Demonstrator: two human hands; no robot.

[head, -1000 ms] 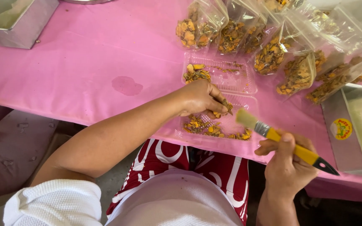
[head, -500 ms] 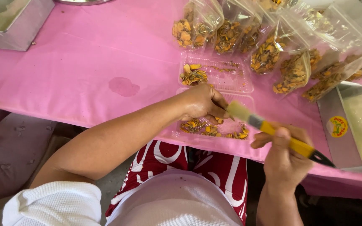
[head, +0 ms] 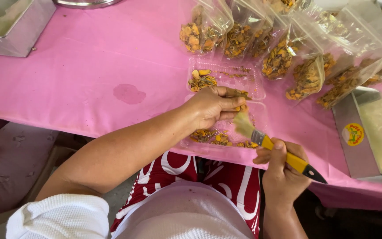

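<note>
The left hand (head: pixel 213 106) is pinching a dried orange slice (head: pixel 240 94) above the clear ribbed plastic tray (head: pixel 255 90); the right hand (head: pixel 281 170) is gripping a yellow-handled bristle brush (head: pixel 268 144) just below that tray.

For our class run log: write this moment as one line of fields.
left hand: pinches dried slice | right hand: holds yellow-handled brush, bristles at slice | under: clear tray | surface: pink tablecloth

Small home-style food packing spot, likely cottage workshop. Long table under pink plastic cloth (head: pixel 89 66) ahead of both hands. Row of clear plastic bags filled with dried orange-yellow slices (head: pixel 284 55) beyond hands. Open rectangular metal tins: one (head: pixel 9 26) far left of left hand, another (head: pixel 368 132) just right of right hand.
</note>
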